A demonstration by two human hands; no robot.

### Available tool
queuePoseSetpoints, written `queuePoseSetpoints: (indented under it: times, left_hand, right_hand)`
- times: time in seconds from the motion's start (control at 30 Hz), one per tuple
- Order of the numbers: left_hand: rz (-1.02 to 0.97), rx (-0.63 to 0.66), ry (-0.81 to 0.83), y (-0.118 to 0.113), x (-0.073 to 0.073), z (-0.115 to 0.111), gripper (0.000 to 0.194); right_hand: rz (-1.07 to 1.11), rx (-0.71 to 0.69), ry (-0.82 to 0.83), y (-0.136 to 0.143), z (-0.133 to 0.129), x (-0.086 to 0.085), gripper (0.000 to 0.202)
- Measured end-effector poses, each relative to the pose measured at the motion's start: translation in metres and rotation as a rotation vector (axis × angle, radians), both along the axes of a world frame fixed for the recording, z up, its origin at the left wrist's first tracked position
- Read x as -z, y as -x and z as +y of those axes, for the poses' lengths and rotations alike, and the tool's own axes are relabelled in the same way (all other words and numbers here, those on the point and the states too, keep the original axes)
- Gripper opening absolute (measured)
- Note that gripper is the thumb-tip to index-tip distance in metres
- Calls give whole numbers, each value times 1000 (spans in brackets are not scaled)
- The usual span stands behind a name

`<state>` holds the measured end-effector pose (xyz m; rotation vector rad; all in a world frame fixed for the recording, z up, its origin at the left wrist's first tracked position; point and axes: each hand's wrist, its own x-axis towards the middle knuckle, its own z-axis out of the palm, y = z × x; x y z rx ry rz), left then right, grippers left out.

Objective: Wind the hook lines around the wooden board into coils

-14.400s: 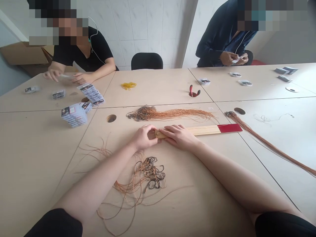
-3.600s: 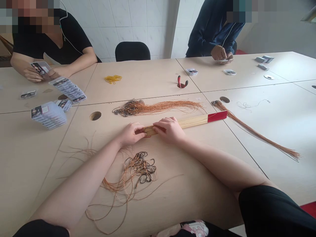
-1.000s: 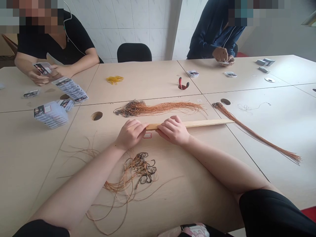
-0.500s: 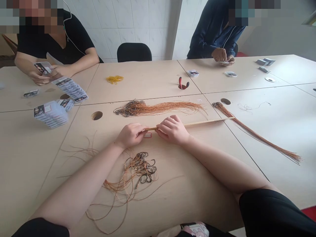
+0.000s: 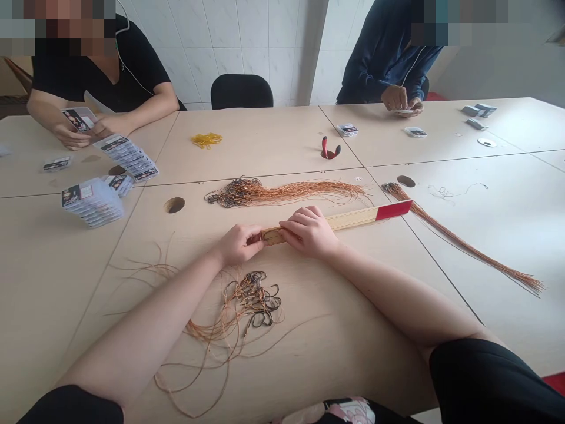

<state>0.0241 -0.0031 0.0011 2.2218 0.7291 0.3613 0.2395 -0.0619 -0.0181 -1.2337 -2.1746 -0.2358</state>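
"One strip (image 5: 353, 219): who has it?"

"Both hands. The left hand (image 5: 241, 244) pinches its left end; the right hand (image 5: 311, 234) grips it just beside, and the strip slants away rightward to a red end (image 5: 394, 209)."

"What crowds it?"

"Just behind lies a long bundle (image 5: 300, 191) of hooks and orange line. A second bundle (image 5: 468, 235) starts by the red end; whether they touch, I can't tell. Nearer, a loose heap (image 5: 260, 303) of hooks trails lines under the left forearm (image 5: 150, 321)."

"Edges, room?"

"Boxes (image 5: 92, 203) stand well left, with a hole (image 5: 175, 205) between them and the strip. Seams cross the table (image 5: 353, 335). Room spreads between the heap and the right forearm (image 5: 397, 297), where one stray line pokes in."
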Motion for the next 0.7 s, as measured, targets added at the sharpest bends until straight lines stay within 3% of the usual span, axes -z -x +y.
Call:
queuePoseSetpoints:
  times: [0.2,0.47,0.7]
  left_hand:
    - [-7,-1,243,-2,-2,2,20]
    - [28,-12,205,-3,0,6,17]
    - [-40,-24,348,-3,-2,7,19]
  right_hand:
    - [9,14,-27,-2,2,1,18]
    - [-173,-56,-93,-3,1,1,23]
    - [-190,-47,-79,-3,2,-1,26]
